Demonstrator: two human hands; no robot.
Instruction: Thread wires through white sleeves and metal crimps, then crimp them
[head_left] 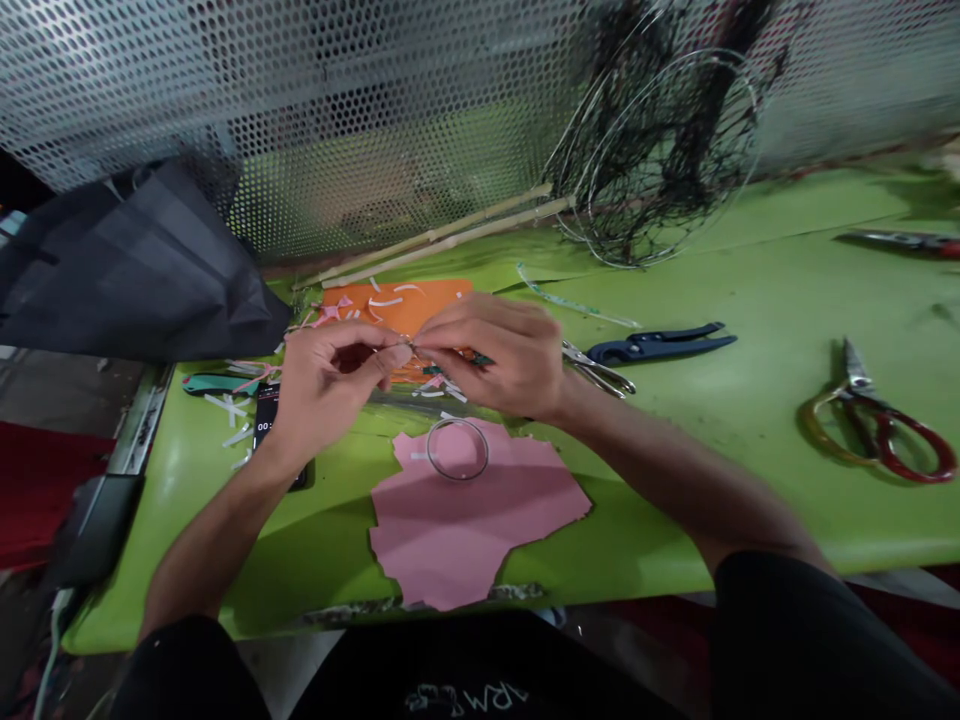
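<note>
My left hand [328, 385] and my right hand [496, 352] meet above the green table [750, 400], both pinched on a thin wire-like stem [411, 347] held between the fingertips. A bit of green shows under my right fingers. Just below the hands lies a torn pink paper sheet [469, 520] with a clear ring [457, 449] resting on it. Behind the hands sits an orange sheet [397, 303] strewn with small paper snippets.
Blue-handled pliers [651, 346] lie right of my hands, red-handled scissors [874, 425] farther right. A wire hoop with black netting [660, 150] and bamboo sticks [442, 238] lean on the perforated metal wall. A dark bag [127, 270] and a phone [267, 420] are at left.
</note>
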